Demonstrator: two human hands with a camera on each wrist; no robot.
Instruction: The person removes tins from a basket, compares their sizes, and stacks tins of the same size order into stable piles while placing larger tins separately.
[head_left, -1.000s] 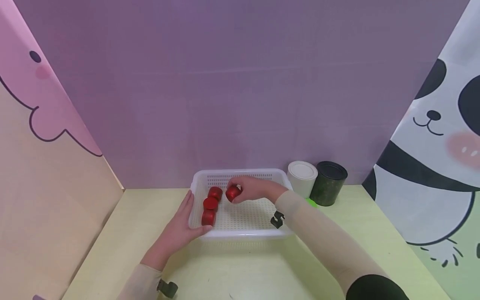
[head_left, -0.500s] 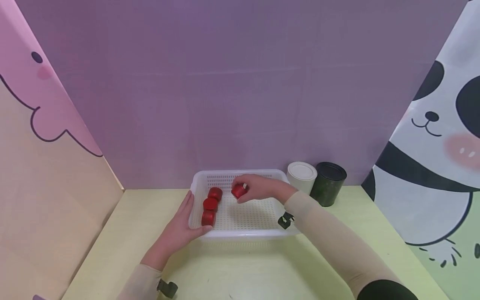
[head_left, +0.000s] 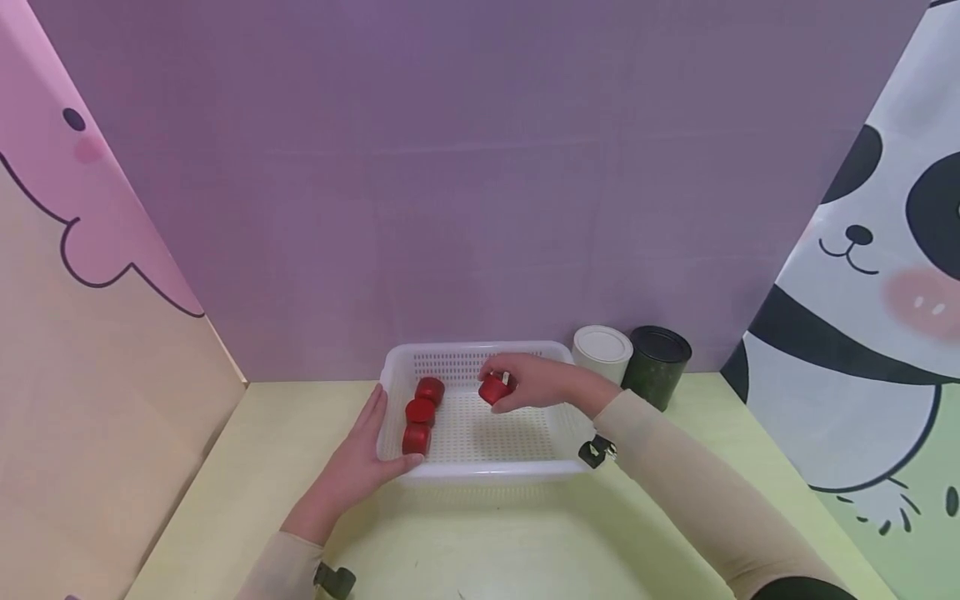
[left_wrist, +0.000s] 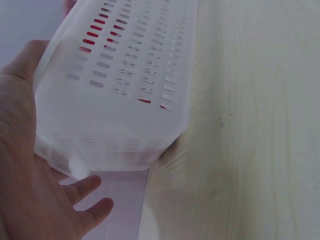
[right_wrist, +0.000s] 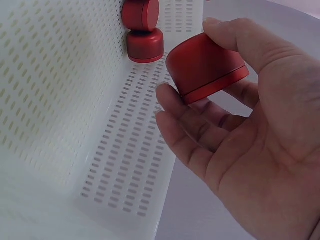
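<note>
Right hand (right_wrist: 270,135) on the job, thumb and fingers pinching a short red cylindrical container with a satiny, metal-looking finish (right_wrist: 205,65), and it's up off the floor of the white perforated plastic basket (head_left: 480,470), tilted, just beyond the palm. Thumb against one side, fingers round the other; whether every fingertip touches, that's hard to tell. How will it handle? Likely stiff and fairly light, little risk of denting, but that smooth curved wall could turn slippery. Best hold looks to be across the full width of the body, clear of the seam near one end, since that band may be a lid that could twist loose. To the left of this hand, three matching red cylinders (head_left: 417,439) sit in a touching row. And there's the left hand (head_left: 354,460), fingers stretched along the basket's end wall, thumb at the near rim, steadying what looks like thin, slightly flexible plastic. Past the right hand, a white round tin (head_left: 602,348) stands beside a dark green tin with a black lid (head_left: 655,371).
</note>
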